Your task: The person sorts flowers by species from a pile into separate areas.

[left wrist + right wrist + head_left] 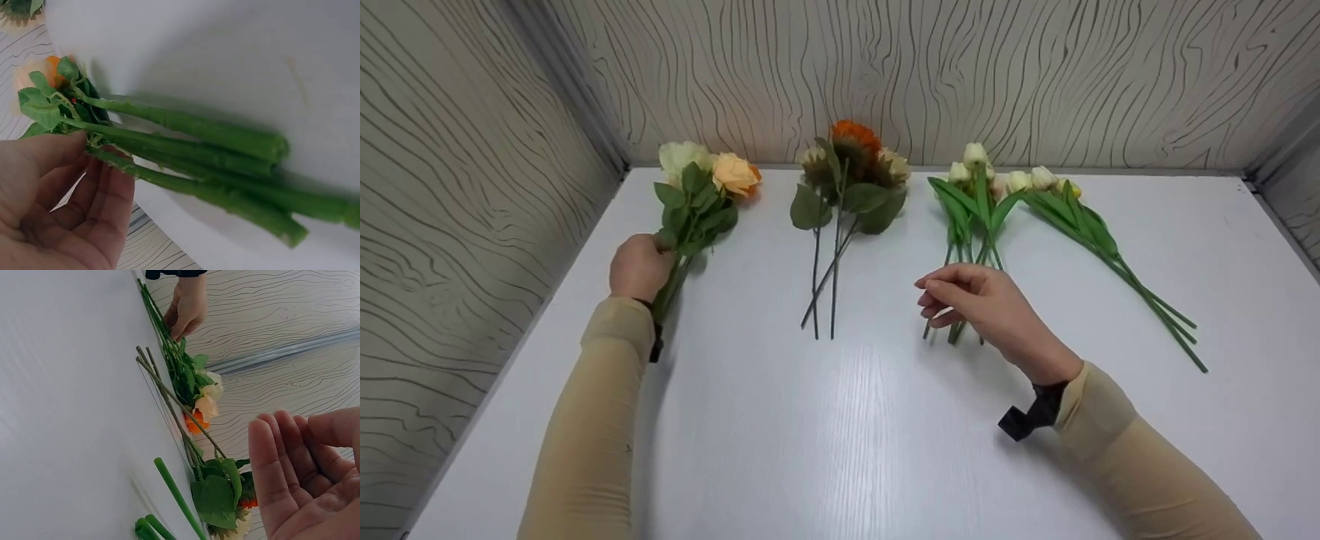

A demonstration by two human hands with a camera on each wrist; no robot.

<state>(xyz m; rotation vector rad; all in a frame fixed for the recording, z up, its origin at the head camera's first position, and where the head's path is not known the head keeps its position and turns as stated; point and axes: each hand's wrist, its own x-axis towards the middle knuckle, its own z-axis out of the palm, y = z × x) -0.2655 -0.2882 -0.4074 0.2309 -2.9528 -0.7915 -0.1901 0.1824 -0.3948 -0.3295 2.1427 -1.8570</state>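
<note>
At the left of the table, my left hand (640, 268) pinches the roses (697, 195) at their stems, just below the leaves. In the left wrist view, thumb and fingertips meet at one green stem (225, 202), and other stems lie beside it. The rose heads are cream, peach and orange. My right hand (979, 307) hovers over the stems of a bunch of white tulips (975, 191), fingers loosely bent and holding nothing. The right wrist view shows its palm bare, with cut green stem ends (177, 495) nearby.
Between the hands lie long-stemmed flowers (855, 146) with one orange head, paler heads and dark leaves. Further right, another tulip bunch (1080, 217) lies slanted, its stems toward the front right. Wood-grain-patterned panels (870, 75) border the white table (780, 435) at the back and sides.
</note>
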